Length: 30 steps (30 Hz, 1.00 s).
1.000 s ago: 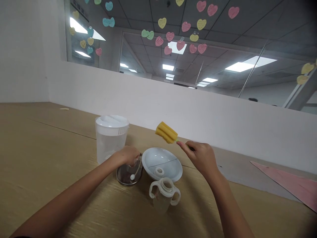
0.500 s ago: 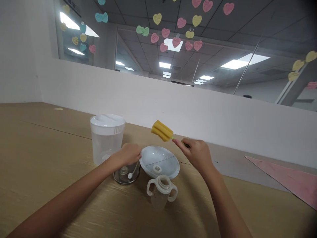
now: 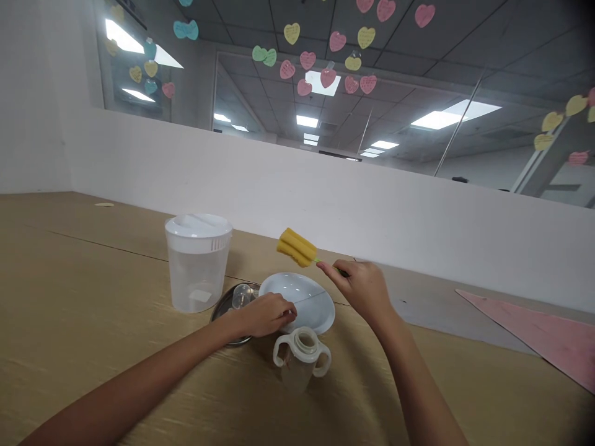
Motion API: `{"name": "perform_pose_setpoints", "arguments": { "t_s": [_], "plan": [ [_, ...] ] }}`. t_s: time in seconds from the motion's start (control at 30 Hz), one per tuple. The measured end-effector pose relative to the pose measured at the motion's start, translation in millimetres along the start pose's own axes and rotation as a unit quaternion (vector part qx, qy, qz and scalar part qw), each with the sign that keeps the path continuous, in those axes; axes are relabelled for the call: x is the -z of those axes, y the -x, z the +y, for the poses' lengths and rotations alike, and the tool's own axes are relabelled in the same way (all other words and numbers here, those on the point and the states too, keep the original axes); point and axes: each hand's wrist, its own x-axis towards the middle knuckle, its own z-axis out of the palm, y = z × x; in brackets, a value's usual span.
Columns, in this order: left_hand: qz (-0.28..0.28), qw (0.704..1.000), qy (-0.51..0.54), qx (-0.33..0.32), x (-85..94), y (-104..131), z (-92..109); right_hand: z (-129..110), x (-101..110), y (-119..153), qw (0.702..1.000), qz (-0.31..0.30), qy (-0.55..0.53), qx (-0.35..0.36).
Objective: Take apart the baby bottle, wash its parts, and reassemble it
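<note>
Head view: the right hand (image 3: 360,285) grips a yellow sponge brush (image 3: 296,249), whose head rises to that hand's left. The left hand (image 3: 267,314) curls over the near side of a white bowl (image 3: 310,296); I cannot tell whether its fingers grasp anything. Nearer than it, to its right, stands a two-handled cup (image 3: 297,368); beyond its wrist, a metal tray (image 3: 224,302) bears a clear cup (image 3: 241,296).

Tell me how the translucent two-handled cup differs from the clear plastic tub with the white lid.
The translucent two-handled cup is small; the clear plastic tub is far larger. The cup's mouth is open, while the tub is covered by a white lid. The cup has a curved handle on either side; the tub's sides show none. Both stand on the brown table.
</note>
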Motion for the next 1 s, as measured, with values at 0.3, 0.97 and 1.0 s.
{"name": "perform_pose_setpoints", "arguments": {
  "t_s": [0.3, 0.97, 1.0],
  "plan": [
    [0.125, 0.939, 0.315, 0.065, 32.9, -11, -13, 4, 4, 1, 0.999, 0.015, 0.015, -0.044],
    [0.411, 0.831, 0.371, 0.05, 72.5, 1, 12, -15, -2, 1, 0.966, -0.188, -0.173, -0.033],
    [0.388, 0.846, 0.36, 0.061, 71.6, 1, 13, -17, -2, 2, 0.963, -0.186, -0.193, -0.031]
  ]
}}
